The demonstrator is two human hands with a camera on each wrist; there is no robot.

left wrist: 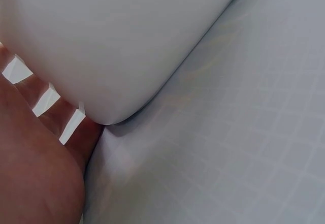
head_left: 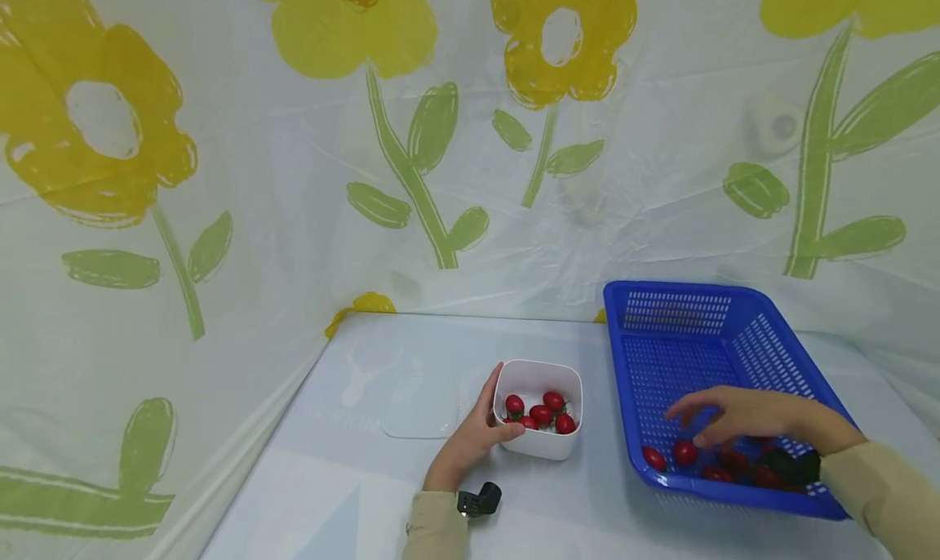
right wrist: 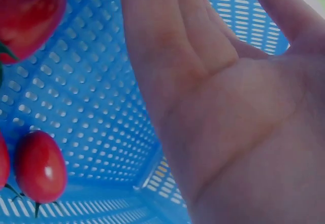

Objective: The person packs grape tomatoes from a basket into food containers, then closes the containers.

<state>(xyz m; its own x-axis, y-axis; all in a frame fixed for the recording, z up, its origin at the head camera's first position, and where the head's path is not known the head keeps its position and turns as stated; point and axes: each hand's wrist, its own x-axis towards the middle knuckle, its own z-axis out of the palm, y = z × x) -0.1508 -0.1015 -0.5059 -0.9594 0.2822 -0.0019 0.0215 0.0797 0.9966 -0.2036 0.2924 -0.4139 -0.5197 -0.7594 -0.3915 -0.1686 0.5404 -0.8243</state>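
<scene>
On the table, a square white container [head_left: 539,444] holds several cherry tomatoes [head_left: 540,415] with green stems. My left hand [head_left: 473,437] grips it from the left, thumb over the front rim and fingers along the side. The left wrist view has those fingers [left wrist: 71,127] against the smooth white wall. Over at the right, my right hand [head_left: 749,417] reaches inside a blue plastic basket [head_left: 624,380], above several loose cherry tomatoes [head_left: 685,452]. In the right wrist view its palm [right wrist: 238,117] shows bare, fingers extended, with a tomato [right wrist: 40,167] off to one side.
A clear, flat lid-like square [head_left: 420,405] lies on the table [head_left: 382,495] left of the container. Behind the table hangs a white sheet [head_left: 294,217] printed with yellow flowers. The basket's raised perforated walls surround the right hand.
</scene>
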